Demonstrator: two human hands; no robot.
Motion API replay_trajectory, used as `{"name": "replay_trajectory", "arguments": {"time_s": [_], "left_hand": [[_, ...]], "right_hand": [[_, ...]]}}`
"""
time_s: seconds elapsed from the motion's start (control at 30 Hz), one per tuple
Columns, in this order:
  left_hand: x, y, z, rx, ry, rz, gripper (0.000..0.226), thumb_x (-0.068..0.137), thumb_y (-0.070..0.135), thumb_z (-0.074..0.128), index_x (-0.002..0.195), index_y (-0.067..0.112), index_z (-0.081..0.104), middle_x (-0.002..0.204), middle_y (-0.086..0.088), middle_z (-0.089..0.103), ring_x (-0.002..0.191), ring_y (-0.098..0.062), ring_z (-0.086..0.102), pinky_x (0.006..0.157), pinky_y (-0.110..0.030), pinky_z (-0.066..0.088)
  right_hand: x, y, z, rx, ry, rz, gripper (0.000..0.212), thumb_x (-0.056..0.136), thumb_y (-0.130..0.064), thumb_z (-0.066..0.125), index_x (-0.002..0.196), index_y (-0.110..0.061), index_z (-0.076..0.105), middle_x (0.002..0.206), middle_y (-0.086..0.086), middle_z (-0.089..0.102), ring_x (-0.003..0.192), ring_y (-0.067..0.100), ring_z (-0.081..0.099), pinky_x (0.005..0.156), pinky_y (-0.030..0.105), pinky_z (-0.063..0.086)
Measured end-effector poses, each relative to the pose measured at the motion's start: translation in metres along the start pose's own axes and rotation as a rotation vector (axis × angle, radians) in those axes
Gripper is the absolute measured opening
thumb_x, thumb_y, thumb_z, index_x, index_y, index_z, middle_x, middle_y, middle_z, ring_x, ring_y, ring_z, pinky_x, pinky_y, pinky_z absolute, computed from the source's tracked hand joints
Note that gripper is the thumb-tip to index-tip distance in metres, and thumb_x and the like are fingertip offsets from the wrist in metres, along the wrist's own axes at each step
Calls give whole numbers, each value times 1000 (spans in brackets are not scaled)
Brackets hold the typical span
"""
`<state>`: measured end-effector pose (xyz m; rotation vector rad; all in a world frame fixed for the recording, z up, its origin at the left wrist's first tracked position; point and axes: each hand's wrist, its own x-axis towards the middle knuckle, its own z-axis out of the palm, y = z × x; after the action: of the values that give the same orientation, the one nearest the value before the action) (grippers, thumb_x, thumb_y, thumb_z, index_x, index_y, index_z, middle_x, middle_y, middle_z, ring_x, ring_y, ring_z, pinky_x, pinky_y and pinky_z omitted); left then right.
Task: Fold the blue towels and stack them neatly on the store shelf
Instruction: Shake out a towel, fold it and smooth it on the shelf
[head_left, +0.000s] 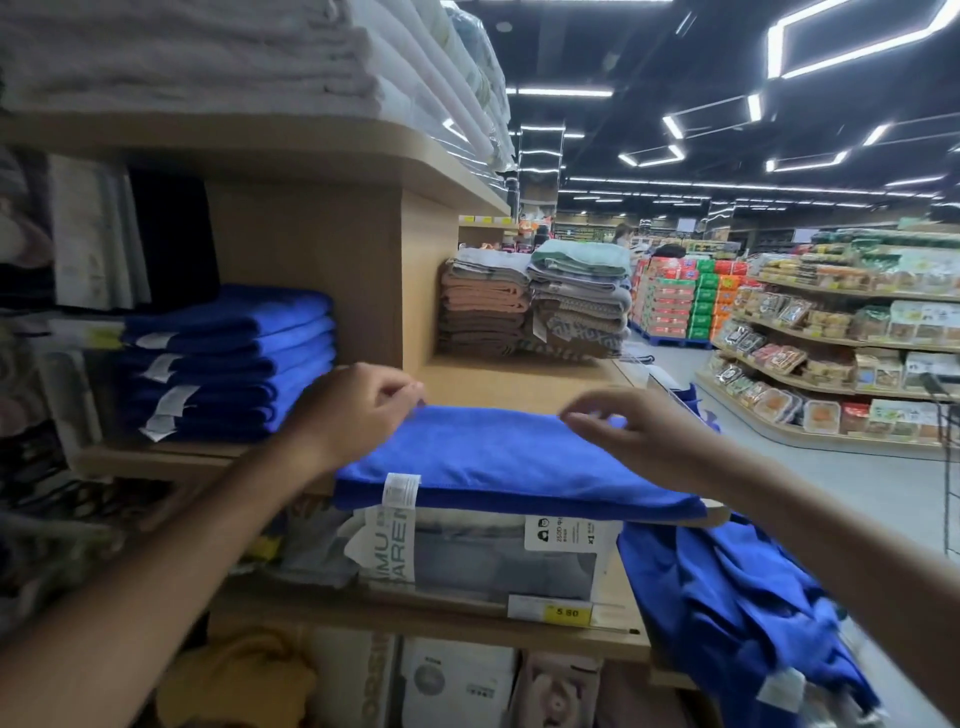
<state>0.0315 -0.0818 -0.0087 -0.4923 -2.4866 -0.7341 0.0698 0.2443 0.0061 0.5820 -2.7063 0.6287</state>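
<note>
Hovering above a folded blue microfibre towel (511, 460), the right hand (641, 439) spreads loose fingers; the left hand (358, 410), fingers bunched, meets its corner, grip unclear; wooden supermarket shelf (519, 379) beneath.

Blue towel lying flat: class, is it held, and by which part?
The left hand pinches the blue towel at its far left corner. The right hand hovers at the far edge; its grip cannot be told.

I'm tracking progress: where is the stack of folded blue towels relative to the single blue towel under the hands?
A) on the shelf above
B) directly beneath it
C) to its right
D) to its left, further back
D: the stack of folded blue towels sits left of and behind the single blue towel.
</note>
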Motion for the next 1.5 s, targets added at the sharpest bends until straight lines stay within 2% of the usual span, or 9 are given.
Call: {"name": "replay_trajectory", "arguments": {"time_s": [0.1, 0.2, 0.3, 0.5, 0.77, 1.3, 1.4, 1.43, 1.5], "left_hand": [[32, 25, 48, 16, -138, -87, 34, 99, 28, 44, 121, 25, 70, 126, 1, 70, 117, -19, 63, 100, -35, 49], [34, 22, 81, 196, -371, -164, 38, 103, 25, 36, 132, 19, 58, 143, -11, 58, 129, -29, 54, 107, -41, 42], [29, 12, 84, 305, -421, -154, 51, 105, 36, 25, 154, 25, 37, 164, 2, 30, 151, -16, 27, 123, -40, 19], [13, 5, 74, 418, -446, -319, 80, 89, 77, 16, 159, 39, 14, 169, 12, 4, 156, -19, 2, 122, -55, 5], [10, 10, 67, 419, -462, -340, 85, 85, 80, 13, 159, 40, 12, 170, 8, 2, 156, -24, 0, 122, -56, 6], [50, 7, 85, 420, -519, -337, 84, 88, 79, 14, 160, 37, 10, 170, 7, 2, 156, -25, 0, 118, -66, -2], [52, 6, 93, 447, -429, -173, 75, 94, 68, 19, 160, 31, 18, 169, 5, 11, 155, -17, 8, 122, -60, -3], [51, 6, 95, 423, -402, -90, 69, 98, 62, 22, 159, 29, 22, 169, 4, 14, 155, -13, 10, 123, -55, 0], [51, 5, 98, 319, -401, -5, 62, 102, 52, 26, 159, 27, 26, 168, 4, 17, 154, -11, 13, 124, -43, 8]], "right_hand": [[55, -38, 59, 8, -140, 47, 41, 105, -28, 45, 144, -16, 52, 147, 7, 52, 131, 26, 52, 105, 34, 41], [81, -46, 106, -122, -198, 100, 37, 105, -30, 35, 133, -14, 53, 149, 8, 49, 136, 29, 45, 107, 41, 38], [78, -31, 114, -242, -197, 133, 53, 101, -51, 25, 132, -20, 54, 156, -4, 44, 146, 20, 36, 111, 43, 30], [42, 8, 79, -318, -225, 309, 86, 92, -78, 18, 160, -26, 27, 169, -9, 16, 156, 14, 13, 122, 48, 13], [20, 43, 51, -319, -280, 473, 97, 90, -83, 19, 163, -19, 10, 171, 0, 4, 157, 17, 2, 126, 48, 10], [42, 60, 49, -287, -197, 471, 93, 89, -83, 27, 158, -22, 30, 164, 8, 27, 152, 27, 19, 119, 44, 22], [42, 54, 47, -445, -40, 641, 98, 80, -89, 25, 144, -17, 46, 140, 19, 53, 127, 37, 52, 90, 44, 46], [43, 50, 46, -509, -2, 673, 93, 81, -86, 29, 138, -15, 49, 131, 17, 60, 117, 36, 58, 77, 41, 45], [47, 48, 44, -570, 5, 672, 78, 89, -75, 37, 136, -14, 49, 130, 13, 63, 115, 35, 60, 71, 38, 38]]}}
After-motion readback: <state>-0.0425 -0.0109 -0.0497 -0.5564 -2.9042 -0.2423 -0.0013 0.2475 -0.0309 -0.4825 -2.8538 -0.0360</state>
